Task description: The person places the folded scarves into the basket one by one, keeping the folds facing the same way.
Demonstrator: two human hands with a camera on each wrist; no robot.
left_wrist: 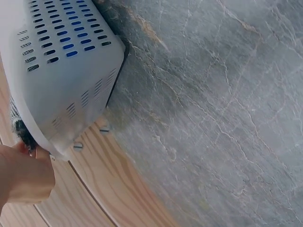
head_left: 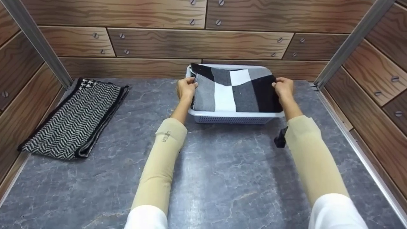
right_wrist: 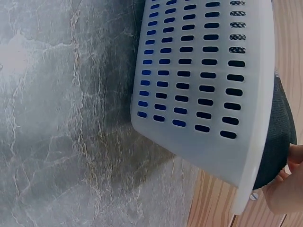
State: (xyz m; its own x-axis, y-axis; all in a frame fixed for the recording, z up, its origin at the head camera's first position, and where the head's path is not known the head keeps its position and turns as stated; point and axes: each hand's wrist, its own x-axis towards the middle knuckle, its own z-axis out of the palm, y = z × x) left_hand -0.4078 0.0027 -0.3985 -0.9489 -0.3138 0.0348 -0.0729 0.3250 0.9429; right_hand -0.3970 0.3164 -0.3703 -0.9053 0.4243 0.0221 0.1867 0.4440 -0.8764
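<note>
A folded scarf [head_left: 224,92] in black, grey and white blocks lies over the top of a white plastic basket [head_left: 233,119] at the back of the floor. My left hand [head_left: 186,89] pinches the scarf's left edge beside the basket rim. On the opposite side, my right hand [head_left: 284,87] pinches its black right edge. In the left wrist view, the left hand [left_wrist: 28,175] holds dark fabric [left_wrist: 24,136] just outside the rim. The right wrist view has the right hand [right_wrist: 286,187] gripping dark cloth [right_wrist: 277,137] past the rim. The scarf hides most of the basket's inside.
A folded black-and-white herringbone scarf [head_left: 78,119] lies at the left on the grey marbled floor [head_left: 216,178]. Wood-patterned panels [head_left: 200,43] stand at the back and sides, with metal posts in the corners. A small black object [head_left: 280,138] shows beside the right sleeve.
</note>
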